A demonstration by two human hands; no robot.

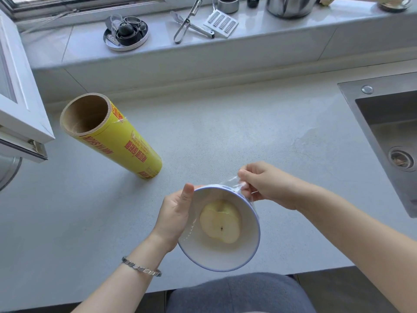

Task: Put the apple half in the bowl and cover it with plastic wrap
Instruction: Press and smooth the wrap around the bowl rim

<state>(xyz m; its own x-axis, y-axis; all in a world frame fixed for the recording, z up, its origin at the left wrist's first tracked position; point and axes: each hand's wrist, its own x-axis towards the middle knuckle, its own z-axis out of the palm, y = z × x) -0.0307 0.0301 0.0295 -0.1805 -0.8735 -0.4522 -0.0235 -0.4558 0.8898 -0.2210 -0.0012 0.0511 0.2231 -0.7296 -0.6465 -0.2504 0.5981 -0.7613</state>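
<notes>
A white bowl (214, 256) with a blue rim is lifted and tilted toward me above the counter's front edge. An apple half (220, 221) lies inside it, cut face up. My left hand (174, 219) grips the bowl's left side, thumb up along the rim. Clear plastic wrap (233, 182) is stretched over the bowl's mouth. At the far right rim my right hand (262, 185) pinches a bunched edge of the wrap. The yellow plastic wrap roll (119, 138) stands upright on the counter to the left, apart from both hands.
A steel sink (388, 141) is set into the grey counter (225, 136) at the right. On the windowsill at the back lie a round tray of small parts (126, 33), tongs (184, 26), a grater (221, 23) and a steel pot (291, 5). A white window frame (20, 105) juts in at left.
</notes>
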